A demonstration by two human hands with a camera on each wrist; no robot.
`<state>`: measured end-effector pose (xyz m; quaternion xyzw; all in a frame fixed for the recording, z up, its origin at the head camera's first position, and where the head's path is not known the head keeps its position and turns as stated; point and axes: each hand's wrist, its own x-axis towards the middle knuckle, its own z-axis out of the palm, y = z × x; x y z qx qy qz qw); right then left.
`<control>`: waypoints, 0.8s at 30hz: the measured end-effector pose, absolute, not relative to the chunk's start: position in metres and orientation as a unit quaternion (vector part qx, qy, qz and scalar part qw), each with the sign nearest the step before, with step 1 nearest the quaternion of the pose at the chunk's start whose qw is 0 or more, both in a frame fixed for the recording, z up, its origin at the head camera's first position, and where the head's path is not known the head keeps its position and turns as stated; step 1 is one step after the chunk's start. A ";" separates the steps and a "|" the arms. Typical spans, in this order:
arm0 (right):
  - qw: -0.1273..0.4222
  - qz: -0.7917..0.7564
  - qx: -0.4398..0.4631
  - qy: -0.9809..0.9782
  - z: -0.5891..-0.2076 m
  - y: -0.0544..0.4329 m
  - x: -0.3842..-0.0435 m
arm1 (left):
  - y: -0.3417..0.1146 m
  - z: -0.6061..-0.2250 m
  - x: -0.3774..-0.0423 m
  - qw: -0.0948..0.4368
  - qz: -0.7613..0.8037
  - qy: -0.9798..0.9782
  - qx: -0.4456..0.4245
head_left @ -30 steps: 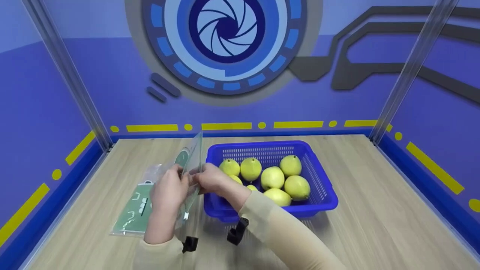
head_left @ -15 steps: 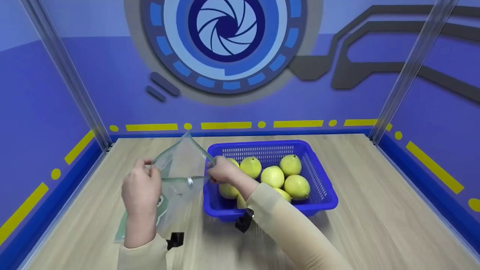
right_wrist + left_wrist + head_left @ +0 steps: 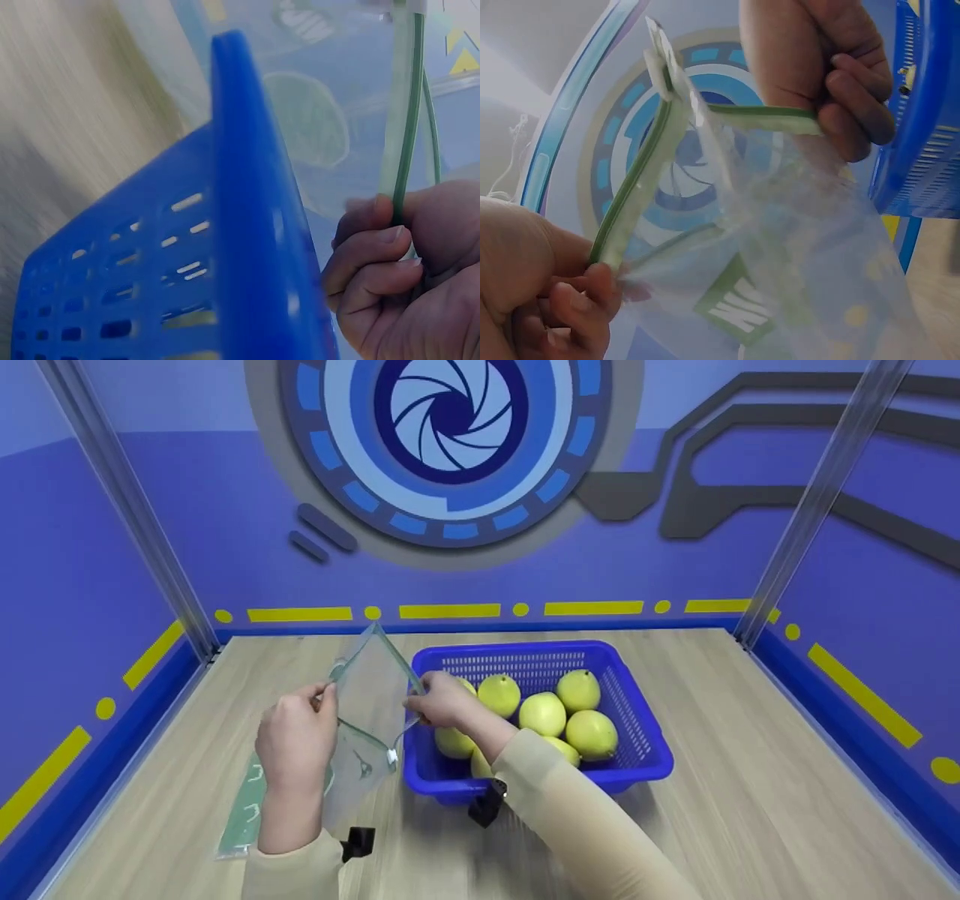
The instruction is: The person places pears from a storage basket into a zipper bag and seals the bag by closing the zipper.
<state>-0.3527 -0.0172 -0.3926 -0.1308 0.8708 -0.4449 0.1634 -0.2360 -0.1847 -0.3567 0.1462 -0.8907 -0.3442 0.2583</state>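
Observation:
A clear zip bag with green edging is spread open at its mouth between my two hands, left of the basket. My left hand pinches one side of the rim. My right hand grips the other side, over the basket's left edge. The white slider sits at the near right corner of the mouth. In the left wrist view the bag bears a green printed label, and nothing shows inside it. Yellow-green pears lie in the blue basket; my right arm hides some of them.
Another green printed bag lies flat on the wooden table, partly behind my left hand. Blue panels enclose the table at the back and sides. In the right wrist view the basket wall stands close beside my right hand.
The hands have moved apart, and the bag has gone from nearly flat to wide at the mouth. In the last half second my left hand has shifted slightly right.

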 end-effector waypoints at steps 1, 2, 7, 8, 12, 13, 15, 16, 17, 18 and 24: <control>0.163 -0.440 -0.135 0.873 -0.393 -0.018 -0.353 | -0.185 -0.357 -0.237 0.255 -0.341 -0.893 0.145; 0.157 -0.426 -0.138 0.880 -0.393 -0.017 -0.354 | -0.185 -0.357 -0.237 0.254 -0.340 -0.894 0.144; 0.147 -0.389 -0.127 0.901 -0.393 -0.014 -0.358 | -0.192 -0.355 -0.234 0.297 -0.362 -0.872 0.141; 0.149 -0.390 -0.123 0.900 -0.393 -0.013 -0.358 | -0.194 -0.355 -0.232 0.306 -0.369 -0.866 0.144; 0.169 -0.417 -0.114 0.886 -0.393 -0.010 -0.357 | -0.196 -0.353 -0.230 0.297 -0.396 -0.856 0.145; 0.171 -0.420 -0.114 0.884 -0.393 -0.010 -0.356 | -0.195 -0.354 -0.231 0.286 -0.402 -0.858 0.142; 0.171 -0.423 -0.114 0.883 -0.392 -0.010 -0.354 | -0.192 -0.354 -0.234 0.264 -0.410 -0.863 0.134; 0.169 -0.424 -0.114 0.883 -0.392 -0.010 -0.353 | -0.190 -0.355 -0.235 0.254 -0.410 -0.866 0.133; 0.167 -0.423 -0.116 0.883 -0.391 -0.010 -0.352 | -0.189 -0.355 -0.237 0.248 -0.410 -0.868 0.130; 0.166 -0.423 -0.120 0.883 -0.391 -0.009 -0.350 | -0.187 -0.356 -0.238 0.244 -0.409 -0.870 0.129; 0.159 -0.441 -0.160 0.868 -0.387 0.002 -0.338 | -0.180 -0.359 -0.244 0.225 -0.410 -0.874 0.131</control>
